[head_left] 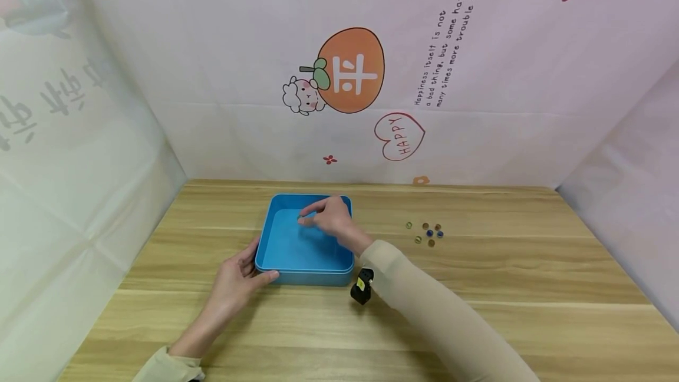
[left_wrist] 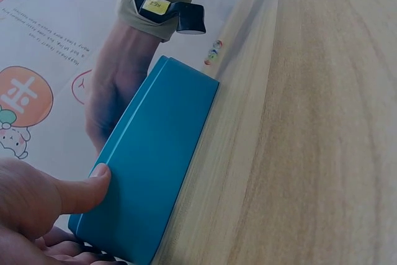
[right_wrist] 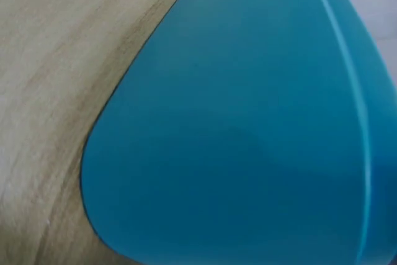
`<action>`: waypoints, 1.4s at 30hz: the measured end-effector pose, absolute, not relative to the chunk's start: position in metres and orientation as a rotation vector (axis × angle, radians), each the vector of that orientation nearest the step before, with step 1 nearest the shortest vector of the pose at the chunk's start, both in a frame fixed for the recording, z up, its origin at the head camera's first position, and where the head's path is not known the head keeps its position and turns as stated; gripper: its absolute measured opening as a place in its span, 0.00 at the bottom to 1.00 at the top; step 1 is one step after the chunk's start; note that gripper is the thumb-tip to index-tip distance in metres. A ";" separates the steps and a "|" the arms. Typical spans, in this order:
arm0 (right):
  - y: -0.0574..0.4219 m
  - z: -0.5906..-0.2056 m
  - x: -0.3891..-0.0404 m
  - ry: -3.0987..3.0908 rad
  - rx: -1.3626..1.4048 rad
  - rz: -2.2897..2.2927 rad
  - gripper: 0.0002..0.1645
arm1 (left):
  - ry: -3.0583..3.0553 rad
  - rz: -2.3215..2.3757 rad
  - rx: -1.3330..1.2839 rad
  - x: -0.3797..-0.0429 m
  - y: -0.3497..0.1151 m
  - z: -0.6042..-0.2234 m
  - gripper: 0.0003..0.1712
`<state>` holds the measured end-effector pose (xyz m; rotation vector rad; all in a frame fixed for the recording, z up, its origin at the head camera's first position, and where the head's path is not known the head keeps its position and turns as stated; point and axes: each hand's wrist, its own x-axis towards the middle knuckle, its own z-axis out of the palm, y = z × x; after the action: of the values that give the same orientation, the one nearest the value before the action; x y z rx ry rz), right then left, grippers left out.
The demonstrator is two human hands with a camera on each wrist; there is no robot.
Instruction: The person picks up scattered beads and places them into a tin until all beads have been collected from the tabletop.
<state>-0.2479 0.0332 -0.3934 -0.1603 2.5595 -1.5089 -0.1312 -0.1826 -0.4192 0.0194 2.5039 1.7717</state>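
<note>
A shallow blue square box [head_left: 302,277] stands open-topped on the table. My left hand [head_left: 236,279] grips its near left corner, the thumb on the front wall and the fingers along the left side. In the left wrist view the thumb [left_wrist: 84,193] lies against the box's wall [left_wrist: 152,159]. Over the inside of the box is my right hand [head_left: 333,217], thumb and index finger pinched together around what looks like a small marble, mostly hidden by the fingertips. The right wrist view shows only the box's outer wall [right_wrist: 236,116] and tabletop, not the fingers.
Several small glass marbles, among them a blue marble [head_left: 429,233] and a yellowish marble [head_left: 409,225], lie on the wooden table [head_left: 504,264] right of the box. A printed white cloth [head_left: 233,75] hangs behind and at both sides.
</note>
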 end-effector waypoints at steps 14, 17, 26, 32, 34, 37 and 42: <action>0.035 -0.384 -0.241 2.564 -0.196 -1.496 0.15 | 2.460 1.807 0.031 -0.130 -0.182 -0.420 0.51; 0.040 -0.370 -0.235 2.580 -0.242 -1.523 0.14 | 2.460 1.812 0.031 -0.131 -0.182 -0.421 0.51; 0.083 -0.344 -0.220 2.602 -0.378 -1.601 0.10 | 2.469 1.809 0.027 -0.130 -0.181 -0.420 0.51; 0.121 -0.340 -0.217 2.595 -0.340 -1.588 0.12 | 2.477 1.802 0.031 -0.130 -0.181 -0.421 0.51; 0.133 -0.342 -0.215 2.589 -0.308 -1.593 0.12 | 2.478 1.797 0.032 -0.130 -0.181 -0.421 0.51; 0.150 -0.348 -0.213 2.593 -0.282 -1.606 0.12 | 2.472 1.798 0.028 -0.130 -0.182 -0.421 0.51; 0.176 -0.359 -0.207 2.637 -0.220 -1.616 0.13 | 2.463 1.803 0.036 -0.130 -0.183 -0.420 0.51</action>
<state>-0.2068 0.1755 -0.3590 -0.2205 2.6365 -1.6156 -0.1304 -0.1827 -0.4202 0.0357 2.4633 1.8031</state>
